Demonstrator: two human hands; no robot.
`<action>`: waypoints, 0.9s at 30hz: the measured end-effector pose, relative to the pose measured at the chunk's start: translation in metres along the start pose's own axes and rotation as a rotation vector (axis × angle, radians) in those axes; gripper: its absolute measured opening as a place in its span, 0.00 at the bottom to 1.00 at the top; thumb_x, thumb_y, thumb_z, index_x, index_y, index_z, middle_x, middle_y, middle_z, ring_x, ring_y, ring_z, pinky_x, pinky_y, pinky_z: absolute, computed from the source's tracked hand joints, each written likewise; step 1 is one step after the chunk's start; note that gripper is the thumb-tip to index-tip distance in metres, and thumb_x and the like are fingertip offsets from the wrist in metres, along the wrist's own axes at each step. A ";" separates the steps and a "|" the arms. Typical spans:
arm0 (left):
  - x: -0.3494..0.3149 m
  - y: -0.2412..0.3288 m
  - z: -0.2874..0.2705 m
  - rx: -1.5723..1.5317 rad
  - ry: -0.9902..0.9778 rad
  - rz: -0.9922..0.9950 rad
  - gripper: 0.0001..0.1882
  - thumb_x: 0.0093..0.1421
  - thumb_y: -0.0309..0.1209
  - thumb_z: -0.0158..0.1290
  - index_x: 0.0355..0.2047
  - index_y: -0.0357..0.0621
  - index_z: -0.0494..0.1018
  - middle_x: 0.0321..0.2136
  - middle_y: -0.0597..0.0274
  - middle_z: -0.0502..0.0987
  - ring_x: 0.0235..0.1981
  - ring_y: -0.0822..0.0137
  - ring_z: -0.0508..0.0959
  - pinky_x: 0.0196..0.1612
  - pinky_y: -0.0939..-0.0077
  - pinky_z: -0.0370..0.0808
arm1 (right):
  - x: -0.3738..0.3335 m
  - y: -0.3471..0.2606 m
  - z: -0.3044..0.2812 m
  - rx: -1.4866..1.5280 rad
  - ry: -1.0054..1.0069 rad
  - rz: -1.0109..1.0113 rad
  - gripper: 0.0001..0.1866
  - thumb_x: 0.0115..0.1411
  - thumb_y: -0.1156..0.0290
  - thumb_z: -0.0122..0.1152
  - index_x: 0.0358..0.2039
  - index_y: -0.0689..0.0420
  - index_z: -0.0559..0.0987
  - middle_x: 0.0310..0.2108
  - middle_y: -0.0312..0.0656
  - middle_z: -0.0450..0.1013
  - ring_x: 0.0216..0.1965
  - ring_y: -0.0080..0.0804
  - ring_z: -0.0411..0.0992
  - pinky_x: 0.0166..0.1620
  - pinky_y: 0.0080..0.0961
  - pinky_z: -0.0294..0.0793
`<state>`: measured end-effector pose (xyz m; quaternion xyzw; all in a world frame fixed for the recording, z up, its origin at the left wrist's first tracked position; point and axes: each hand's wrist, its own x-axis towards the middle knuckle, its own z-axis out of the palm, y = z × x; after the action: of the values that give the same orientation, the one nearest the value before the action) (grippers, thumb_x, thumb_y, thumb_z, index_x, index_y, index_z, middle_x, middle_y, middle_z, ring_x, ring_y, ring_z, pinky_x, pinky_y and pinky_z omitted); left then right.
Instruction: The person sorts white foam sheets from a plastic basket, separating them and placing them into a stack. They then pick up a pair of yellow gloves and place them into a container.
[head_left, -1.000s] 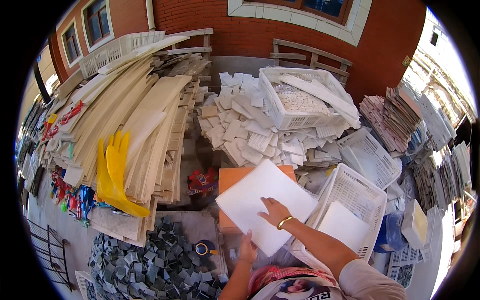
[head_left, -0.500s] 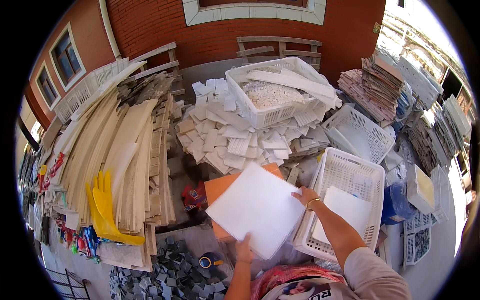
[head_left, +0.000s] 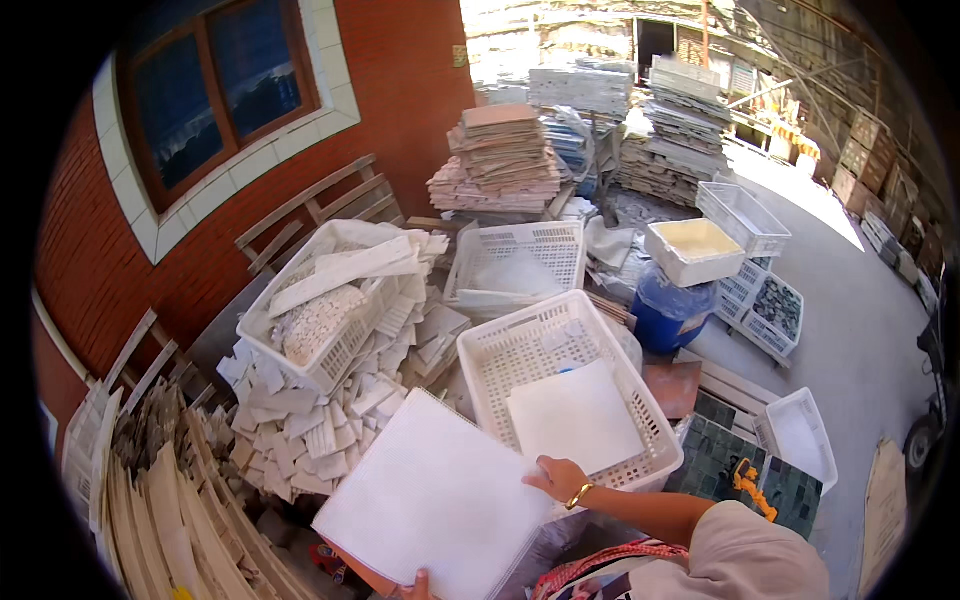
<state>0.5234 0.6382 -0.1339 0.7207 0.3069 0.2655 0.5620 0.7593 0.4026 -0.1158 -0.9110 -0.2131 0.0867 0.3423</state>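
A white square sheet lies flat in front of me, covering most of an orange board beneath it. My right hand, with a gold bracelet at the wrist, grips the sheet's right corner. At the lower edge of the picture, my left hand pinches the near edge; only its thumb and a bit more show. Just beyond my right hand stands a white slotted plastic basket, and in it lies a similar stack of white square sheets.
Broken white tile pieces are heaped at left around a basket of pebbles. Long pale strips lean at lower left. Another white basket, a blue barrel and green tile panels with an orange tool stand right.
My view has swung to the right, so the scene sits further left. Both hands still hold the white sheet, and the left hand is now mostly below the picture's edge.
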 end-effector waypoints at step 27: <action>-0.228 0.175 0.327 0.298 -1.525 -0.199 0.19 0.48 0.23 0.44 0.43 0.34 0.67 0.32 0.42 0.71 0.35 0.50 0.71 0.39 0.59 0.68 | -0.456 0.171 -0.201 0.940 0.928 0.734 0.25 0.46 0.50 0.60 0.31 0.63 0.76 0.25 0.43 0.74 0.28 0.29 0.72 0.34 0.24 0.69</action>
<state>0.6341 0.2261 -0.0465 0.7410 -0.0685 -0.3986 0.5361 0.4694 -0.0348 -0.0726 -0.6246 0.3296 -0.1157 0.6985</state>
